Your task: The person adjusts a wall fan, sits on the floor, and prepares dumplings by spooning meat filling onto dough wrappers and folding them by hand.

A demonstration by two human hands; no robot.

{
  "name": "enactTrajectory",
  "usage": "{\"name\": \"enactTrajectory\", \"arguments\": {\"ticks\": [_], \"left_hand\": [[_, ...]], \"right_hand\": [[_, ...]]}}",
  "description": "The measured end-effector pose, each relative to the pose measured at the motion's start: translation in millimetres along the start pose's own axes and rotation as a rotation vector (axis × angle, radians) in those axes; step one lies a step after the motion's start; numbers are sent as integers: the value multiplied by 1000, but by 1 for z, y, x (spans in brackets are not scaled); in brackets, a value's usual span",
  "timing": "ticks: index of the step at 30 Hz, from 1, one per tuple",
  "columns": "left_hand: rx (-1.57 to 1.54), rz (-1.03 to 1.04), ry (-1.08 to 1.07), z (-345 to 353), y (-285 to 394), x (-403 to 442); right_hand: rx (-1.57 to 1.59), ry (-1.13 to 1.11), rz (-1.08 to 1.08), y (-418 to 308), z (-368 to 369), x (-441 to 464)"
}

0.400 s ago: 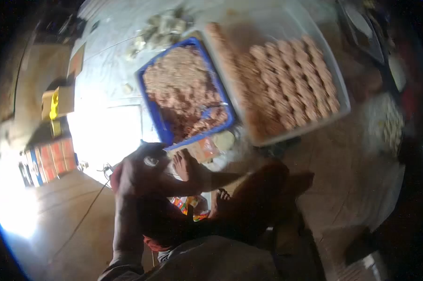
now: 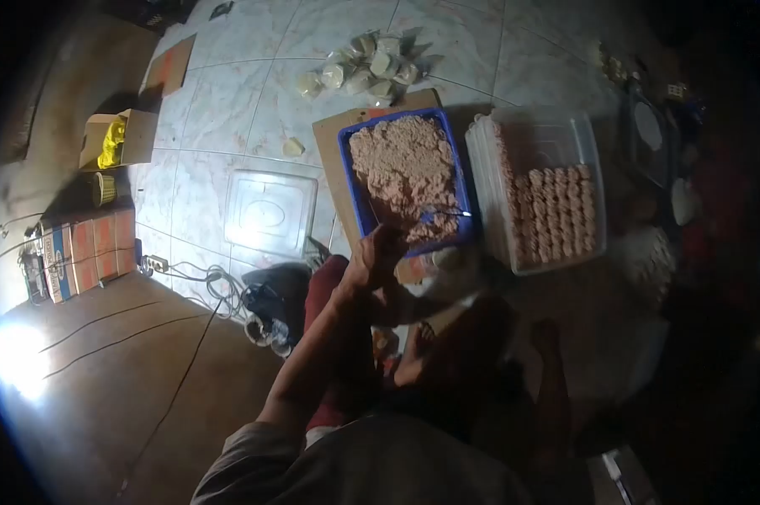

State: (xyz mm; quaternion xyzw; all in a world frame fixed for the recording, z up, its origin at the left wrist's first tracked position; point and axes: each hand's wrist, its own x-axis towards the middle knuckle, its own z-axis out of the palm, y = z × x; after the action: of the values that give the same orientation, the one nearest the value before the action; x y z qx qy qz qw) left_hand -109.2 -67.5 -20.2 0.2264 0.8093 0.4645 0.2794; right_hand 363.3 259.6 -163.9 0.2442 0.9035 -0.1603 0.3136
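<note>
My left hand [image 2: 373, 257] had reached the blue tray [image 2: 353, 189]'s near-left corner, within reach of the pinkish mixture [image 2: 403, 158]; its grip, and my right hand [image 2: 545, 337]'s, I couldn't tell.

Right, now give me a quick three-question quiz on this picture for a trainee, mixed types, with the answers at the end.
1. What colour is the tray that holds the loose pinkish mixture?
A) red
B) blue
C) white

2. True or false: the neat rows of shaped pieces lie in that same tray.

3. Fill in the blank: the flat brown sheet sticking out from under the tray is ____.

Key:
1. B
2. False; the shaped pieces sit in the clear container beside it.
3. cardboard
</note>
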Motion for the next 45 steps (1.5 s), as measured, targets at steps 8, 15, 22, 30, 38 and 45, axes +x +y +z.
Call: {"name": "enactTrajectory", "arguments": {"ticks": [8,15,22,30,38,45], "left_hand": [[214,-110,-38,-127,41,-96],[-371,-514,120,-220,214,-200],[-67,-223,132,-219,332,-227],[301,30,-125,-139,387,-235],[-123,-261,-202,-91,453,-240],[119,83,-118,-134,476,-254]], "right_hand": [[520,-47,271,-191,-292,-187],[428,-168,11,-194,-398,-254],[654,37,-54,-174,-509,-283],[861,164,-141,-157,-515,-305],[500,-47,-384,-186,-537,-320],[747,40,-568,-269,-566,-336]]}}
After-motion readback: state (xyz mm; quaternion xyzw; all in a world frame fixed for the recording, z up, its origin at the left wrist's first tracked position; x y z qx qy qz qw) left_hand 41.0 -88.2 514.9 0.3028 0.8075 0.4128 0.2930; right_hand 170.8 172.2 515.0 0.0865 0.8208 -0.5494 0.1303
